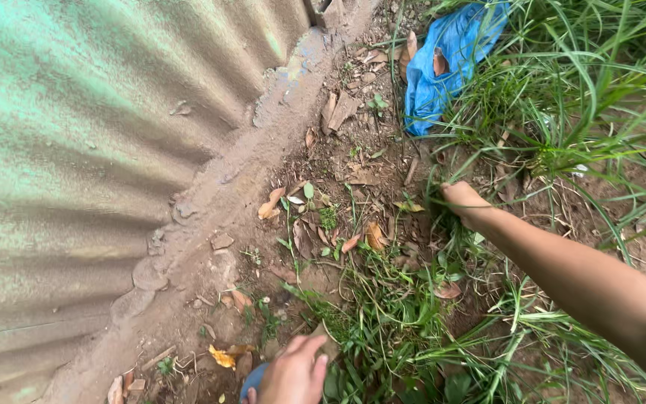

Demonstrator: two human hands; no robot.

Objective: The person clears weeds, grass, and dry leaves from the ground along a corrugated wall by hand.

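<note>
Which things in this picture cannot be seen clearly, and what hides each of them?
Head view:
- Right hand: fingers curl down into the grass, so what they grip is hidden.
- Left hand: cut off by the bottom edge; whether it grips anything is unclear.
- Blue object beside the left hand: mostly cut off, kind unknown.
- Blue plastic sheet: partly covered by grass and leaves.

Green corrugated sheet point(76, 150), blue plastic bag point(443, 60), green grass point(585, 82).
</note>
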